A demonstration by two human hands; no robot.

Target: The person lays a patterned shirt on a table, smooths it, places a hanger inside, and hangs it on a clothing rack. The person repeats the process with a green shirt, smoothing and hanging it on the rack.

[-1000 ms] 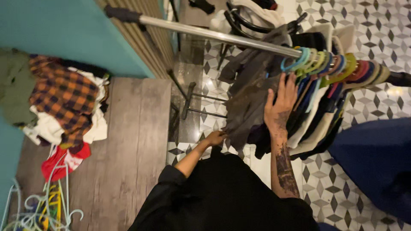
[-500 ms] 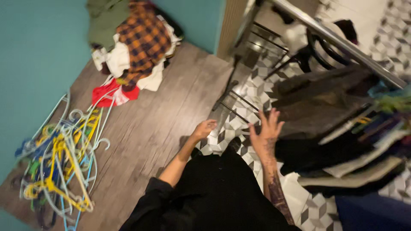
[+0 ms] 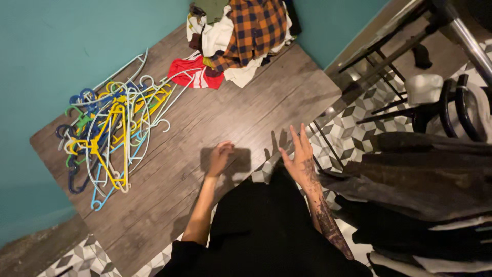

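Left hand (image 3: 220, 156): loosely curled, holds nothing, hovering over wood-look floor panel (image 3: 205, 123); its shadow falls on the panel just beside it. Forearm bare, black sleeve at elbow.

Right hand (image 3: 299, 159): open, fingers (image 3: 300, 137) spread & pointing up-frame, empty. Over the edge where the panel meets the patterned tile floor (image 3: 353, 133). Tattooed forearm below it. Dark garments just to its right, not touching as far as can be seen.

Hanger pile (image 3: 110, 128): tangle of plastic hangers, yellow, blue, white, green, lying on the panel, left of left hand, near but apart. Nearest item to that hand.

Clothes heap (image 3: 241, 31): top of panel, against teal wall (image 3: 77, 31). Orange/navy plaid shirt on top; white pcs, red pc at lower left edge, olive pc at top. A few white hanger hooks reach to the red pc.

Hanging garments (image 3: 420, 179): dark grey & black, w/ pale ones lower down, right side of frame.

Rack rail (image 3: 469, 43): metal bar, top right corner; black rack legs (image 3: 379, 56) stand on tile below it.

Wearer: black top, centre bottom.
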